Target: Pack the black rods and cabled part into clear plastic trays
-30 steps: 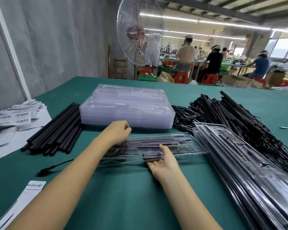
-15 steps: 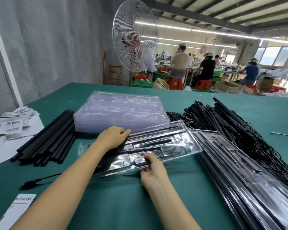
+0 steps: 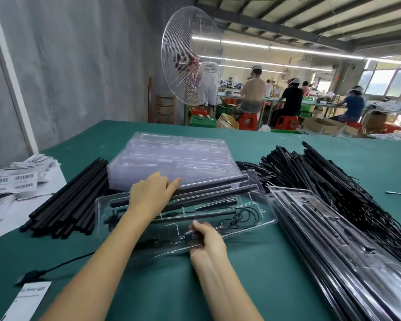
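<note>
A clear plastic tray [image 3: 267,213] lies in front of me on the green table. Several black rods [image 3: 218,186] sit in its far channels, and a coiled black cable [image 3: 241,216] lies in its right pocket. My left hand [image 3: 151,193] rests on the rods near the tray's left half, fingers stretched to the right. My right hand [image 3: 206,242] pinches the tray's near flap at its middle.
A stack of empty clear trays [image 3: 178,156] stands behind. Loose black rods [image 3: 67,200] lie at left, with barcode labels [image 3: 12,181] beyond them. Tangled cabled parts [image 3: 322,179] and filled trays [image 3: 333,246] take up the right. A leaflet [image 3: 30,295] and a loose black cable [image 3: 56,266] lie near left.
The tray went from flat to tilted up at its far side, and its inside now shows. My left hand's fingers have straightened over the rods. My right hand stayed on the near flap.
</note>
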{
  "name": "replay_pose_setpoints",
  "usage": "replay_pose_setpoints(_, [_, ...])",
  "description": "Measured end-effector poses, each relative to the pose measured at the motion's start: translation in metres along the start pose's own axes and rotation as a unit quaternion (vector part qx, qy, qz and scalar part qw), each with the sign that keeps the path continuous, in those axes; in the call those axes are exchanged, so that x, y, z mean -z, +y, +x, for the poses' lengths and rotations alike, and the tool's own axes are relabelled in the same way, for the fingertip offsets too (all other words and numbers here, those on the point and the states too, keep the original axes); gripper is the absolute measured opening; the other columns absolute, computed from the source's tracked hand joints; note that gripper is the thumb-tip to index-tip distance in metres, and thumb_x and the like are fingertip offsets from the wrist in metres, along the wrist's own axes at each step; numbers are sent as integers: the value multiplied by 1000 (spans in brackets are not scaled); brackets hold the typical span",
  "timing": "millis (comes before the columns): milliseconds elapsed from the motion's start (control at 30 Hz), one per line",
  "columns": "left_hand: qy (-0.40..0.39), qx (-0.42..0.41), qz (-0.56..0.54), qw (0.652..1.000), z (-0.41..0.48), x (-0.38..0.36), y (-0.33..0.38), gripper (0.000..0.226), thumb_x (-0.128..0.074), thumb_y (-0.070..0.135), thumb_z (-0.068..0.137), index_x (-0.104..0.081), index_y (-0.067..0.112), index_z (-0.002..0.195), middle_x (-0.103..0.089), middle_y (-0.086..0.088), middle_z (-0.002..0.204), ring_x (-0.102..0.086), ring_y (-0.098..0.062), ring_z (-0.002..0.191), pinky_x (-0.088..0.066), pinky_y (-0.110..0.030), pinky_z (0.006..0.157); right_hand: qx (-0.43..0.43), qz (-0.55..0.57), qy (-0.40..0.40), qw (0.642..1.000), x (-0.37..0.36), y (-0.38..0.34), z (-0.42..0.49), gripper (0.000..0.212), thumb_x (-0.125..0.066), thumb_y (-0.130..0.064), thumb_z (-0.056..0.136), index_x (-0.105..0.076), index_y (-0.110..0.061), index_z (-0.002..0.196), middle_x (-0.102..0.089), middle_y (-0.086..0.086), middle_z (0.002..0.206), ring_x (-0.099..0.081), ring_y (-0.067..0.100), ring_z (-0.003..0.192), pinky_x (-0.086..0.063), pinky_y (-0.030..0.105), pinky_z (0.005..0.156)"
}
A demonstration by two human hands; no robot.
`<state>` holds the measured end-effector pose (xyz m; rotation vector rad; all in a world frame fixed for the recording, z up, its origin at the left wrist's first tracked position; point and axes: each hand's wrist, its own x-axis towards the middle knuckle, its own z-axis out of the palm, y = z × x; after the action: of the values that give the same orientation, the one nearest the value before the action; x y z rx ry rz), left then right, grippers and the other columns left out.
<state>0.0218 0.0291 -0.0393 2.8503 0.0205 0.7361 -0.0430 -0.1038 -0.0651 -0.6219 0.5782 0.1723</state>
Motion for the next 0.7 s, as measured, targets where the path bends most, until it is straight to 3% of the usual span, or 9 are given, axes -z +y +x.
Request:
replay_pose_setpoints(300, [31,6,9,999,-5,4,3,60,-28,55,97,-52,15,60,-47,3,74,-53,-19,60,-36,-28,54,52,-12,49,997,-5,4,-1,28,-59,20,76,-50,-6,73,-55,12,62,-50,22,52,-42,29,56])
replay_pose_setpoints(467, [28,35,-16,999,-1,3,-1,61,-30,56,97,-53,12,61,-49,2,75,-52,-20,60,-34,-29,55,43,2,-17,999,-5,2,9,28,-56,16,82,-47,-9,75,-53,9,66,-50,18,57,-42,24,48])
replay_pose_setpoints(600, [29,55,-22,998,2,0,-2,61,-32,56,97,-47,13,56,-46,2,72,-48,-16,56,-29,-28,52,20,12,-63,998,-2,3,14,24,-60,11,82,-51,-9,73,-54,7,69,-51,15,60,-42,23,55])
replay_pose_setpoints(700, [29,57,-30,998,2,-2,1,61,-31,56,96,-45,14,54,-45,4,70,-47,-14,55,-26,-27,50,23,-13,-70,997,0,-2,18,25,-58,12,82,-49,-9,73,-54,8,68,-51,16,59,-42,22,51])
